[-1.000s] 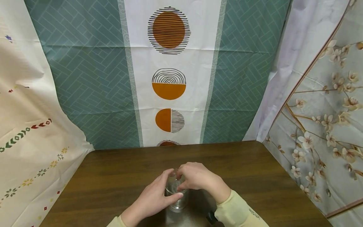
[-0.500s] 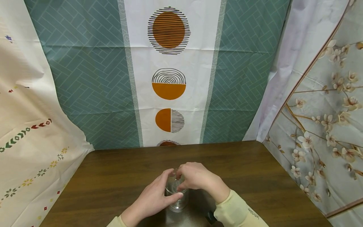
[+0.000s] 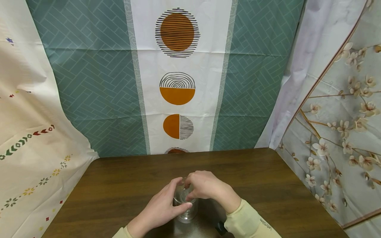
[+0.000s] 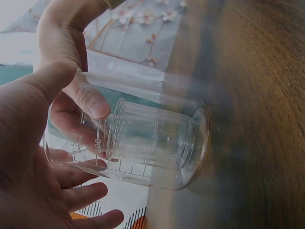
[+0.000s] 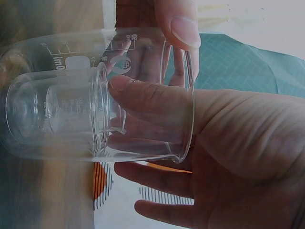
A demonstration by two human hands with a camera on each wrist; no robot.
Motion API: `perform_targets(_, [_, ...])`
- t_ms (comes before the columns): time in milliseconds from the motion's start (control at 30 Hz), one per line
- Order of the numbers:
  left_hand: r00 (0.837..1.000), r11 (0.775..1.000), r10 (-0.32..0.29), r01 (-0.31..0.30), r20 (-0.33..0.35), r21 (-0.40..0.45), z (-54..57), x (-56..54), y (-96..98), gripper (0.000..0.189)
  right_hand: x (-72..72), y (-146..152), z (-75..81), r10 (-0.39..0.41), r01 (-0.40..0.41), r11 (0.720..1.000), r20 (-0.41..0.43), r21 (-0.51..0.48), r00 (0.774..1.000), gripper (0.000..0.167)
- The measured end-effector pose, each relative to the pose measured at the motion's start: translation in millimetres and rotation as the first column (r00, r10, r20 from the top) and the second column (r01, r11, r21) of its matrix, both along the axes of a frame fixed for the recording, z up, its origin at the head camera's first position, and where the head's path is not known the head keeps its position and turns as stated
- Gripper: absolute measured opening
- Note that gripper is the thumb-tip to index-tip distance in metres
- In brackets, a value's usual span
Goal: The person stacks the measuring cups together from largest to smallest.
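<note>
A large clear glass beaker (image 3: 190,216) with white volume marks stands upright on the table. Nested inside it is a medium beaker (image 4: 177,136), and within that a still smaller beaker (image 5: 71,109). My left hand (image 3: 162,206) holds the large beaker near its rim, thumb on the near side and fingers around the far side. From above, my right hand (image 3: 208,185) reaches into the mouth of the large beaker. Its thumb (image 5: 143,95) and fingers pinch the rim of the smallest beaker, while its other fingers stay outside the large glass.
The dark wooden table (image 3: 125,178) spreads around the beakers. A green and white patterned cloth (image 3: 178,109) hangs behind its far edge. Cream cloth (image 3: 35,138) drapes on the left, flowered cloth (image 3: 336,132) on the right. Something black (image 3: 221,228) shows by the right sleeve.
Both hands and the nested beakers keep nearly the same place. The right forearm and sleeve have shifted very slightly to the left.
</note>
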State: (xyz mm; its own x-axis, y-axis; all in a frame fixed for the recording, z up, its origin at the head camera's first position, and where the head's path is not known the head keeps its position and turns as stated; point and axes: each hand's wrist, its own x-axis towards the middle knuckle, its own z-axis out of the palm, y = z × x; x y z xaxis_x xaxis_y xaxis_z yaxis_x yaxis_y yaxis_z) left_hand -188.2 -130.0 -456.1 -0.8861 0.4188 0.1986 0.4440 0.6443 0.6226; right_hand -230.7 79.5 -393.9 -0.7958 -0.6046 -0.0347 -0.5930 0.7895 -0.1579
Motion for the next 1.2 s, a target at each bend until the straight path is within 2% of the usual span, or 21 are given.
perform_targets(467, [1.0, 1.0, 0.001, -0.002, -0.024, -0.004, -0.9, 1.4, 0.3, 0.096, 0.4, 0.4, -0.6, -0.01, 0.011, 1.0, 0.02, -0.012, 1.0, 0.028])
perform_targets(867, [1.0, 1.0, 0.0, 0.0, 0.006, -0.002, 0.6, 0.6, 0.0, 0.094, 0.6, 2.2, 0.6, -0.004, 0.005, 0.999, 0.042, -0.031, 0.999, 0.029])
perform_targets(1200, [1.0, 1.0, 0.002, -0.002, -0.004, -0.005, 0.3, 0.9, 0.0, 0.095, 1.2, 5.8, -2.0, 0.023, -0.023, 0.999, -0.003, -0.036, 1.0, 0.031])
